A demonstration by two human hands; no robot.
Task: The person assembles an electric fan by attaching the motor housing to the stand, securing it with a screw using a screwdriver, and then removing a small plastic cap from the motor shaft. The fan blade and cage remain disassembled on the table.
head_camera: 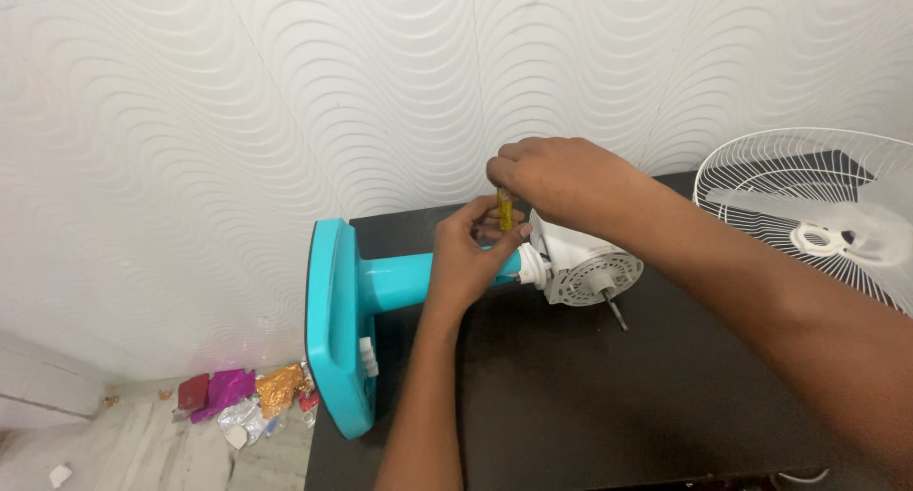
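Note:
A table fan body lies on its side on a dark table point(590, 405). Its turquoise base point(335, 329) stands on edge at the left, and the turquoise stem point(395, 282) runs right to the white motor housing point(585, 268) with a bare metal shaft point(613, 310). My left hand point(466, 253) wraps the stem near the housing. My right hand point(556, 182) holds a yellow-handled screwdriver point(505, 211) upright over the joint between stem and motor. The screwdriver's tip is hidden behind my left fingers.
A white wire fan guard with translucent blades point(818, 215) lies at the table's right edge. A white wavy-textured wall point(285, 101) stands close behind. Crumpled coloured foil wrappers point(242, 396) lie on the floor at the lower left.

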